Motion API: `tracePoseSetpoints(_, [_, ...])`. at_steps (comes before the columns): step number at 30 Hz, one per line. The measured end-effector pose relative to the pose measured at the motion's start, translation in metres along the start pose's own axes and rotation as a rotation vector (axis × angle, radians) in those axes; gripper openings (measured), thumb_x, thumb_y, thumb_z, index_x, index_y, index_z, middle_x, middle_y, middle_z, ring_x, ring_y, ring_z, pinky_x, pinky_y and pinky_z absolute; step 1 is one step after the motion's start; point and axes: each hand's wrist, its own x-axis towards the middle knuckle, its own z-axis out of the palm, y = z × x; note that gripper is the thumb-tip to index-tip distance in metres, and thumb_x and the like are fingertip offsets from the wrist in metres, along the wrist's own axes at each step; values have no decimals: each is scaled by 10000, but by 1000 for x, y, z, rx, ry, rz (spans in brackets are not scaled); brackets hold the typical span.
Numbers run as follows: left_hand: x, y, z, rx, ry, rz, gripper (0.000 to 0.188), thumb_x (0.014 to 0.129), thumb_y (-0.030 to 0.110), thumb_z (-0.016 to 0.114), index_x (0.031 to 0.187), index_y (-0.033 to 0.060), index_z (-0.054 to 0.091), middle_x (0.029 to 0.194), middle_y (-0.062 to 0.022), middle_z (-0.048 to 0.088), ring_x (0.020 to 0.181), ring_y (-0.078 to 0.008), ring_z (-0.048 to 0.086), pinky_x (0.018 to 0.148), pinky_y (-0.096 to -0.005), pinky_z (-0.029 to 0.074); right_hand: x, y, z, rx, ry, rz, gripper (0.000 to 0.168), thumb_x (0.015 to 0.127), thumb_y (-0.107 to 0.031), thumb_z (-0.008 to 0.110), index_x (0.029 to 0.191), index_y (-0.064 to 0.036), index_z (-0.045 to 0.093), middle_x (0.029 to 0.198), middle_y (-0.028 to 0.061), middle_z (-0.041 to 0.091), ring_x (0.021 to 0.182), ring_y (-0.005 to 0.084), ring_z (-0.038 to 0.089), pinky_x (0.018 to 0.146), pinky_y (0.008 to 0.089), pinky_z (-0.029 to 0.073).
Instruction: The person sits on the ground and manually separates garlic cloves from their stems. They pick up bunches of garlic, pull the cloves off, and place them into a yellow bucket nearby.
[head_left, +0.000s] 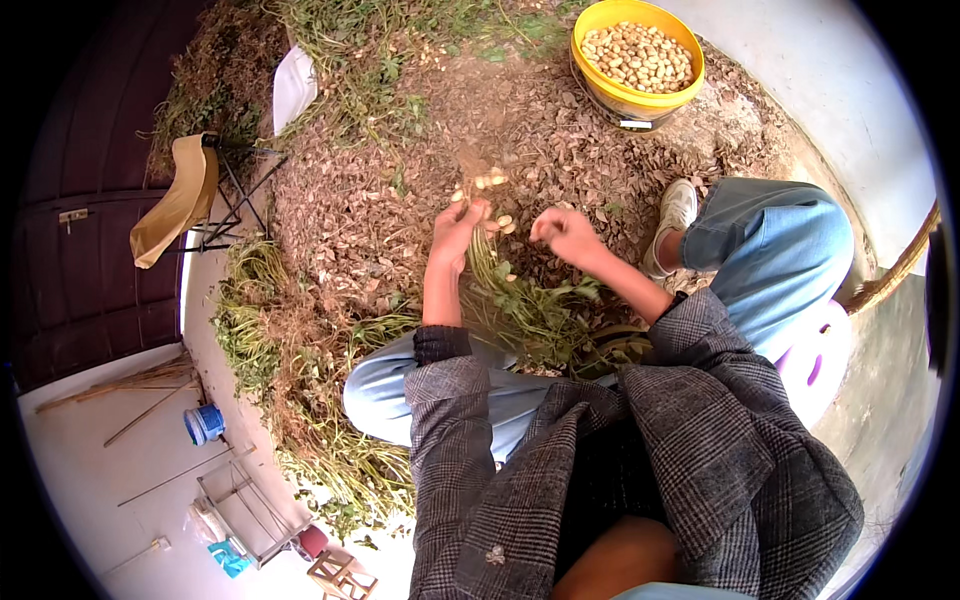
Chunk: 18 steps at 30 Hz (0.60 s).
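My left hand (459, 229) grips a bunch of peanut plants (491, 262) near the roots. Pale peanut pods (491, 180) hang among the roots just above and beside its fingers, and the green stems and leaves trail down over my lap. To the right of the pods, a short gap away, is my right hand (559, 231). Its fingers are curled and slightly blurred, and whether anything small is between them cannot be told. A yellow-rimmed bucket (701, 71) filled with peanuts (637, 56) stands beyond my hands at the upper right.
Dry leaves (360, 217) cover the ground. Piles of peanut plants (307, 375) lie at the left and the top (375, 45). A folding stool (180, 199) stands at the left near a dark door (97, 255). A blue bucket (204, 424) and a metal frame (251, 510) are at the lower left.
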Motion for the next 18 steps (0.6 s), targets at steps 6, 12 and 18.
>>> tracePoseSetpoints(6, [-26,3,7,-235,-84,-21,314,920,268,583,1041,-19,621,934,-73,636,715,-168,617,652,-304,543,15,0,7,-33,-148,124,462,973,-443,385,1258,-90,474,1167,130,561,875,201,598,852,360,491])
tracePoseSetpoints(12, [-31,-5,20,-192,-43,75,305,896,282,623,1012,0,640,873,-55,645,814,-139,598,722,-284,504,14,1,22,-36,-275,-92,220,933,-180,543,1064,-18,615,860,34,646,779,119,601,729,292,491])
tracePoseSetpoints(18, [-26,-14,22,-420,-127,53,289,903,297,613,951,13,629,829,-46,623,721,-151,577,614,-278,470,15,4,14,221,-298,-41,232,971,-211,472,999,-25,608,802,20,636,716,97,605,619,251,475])
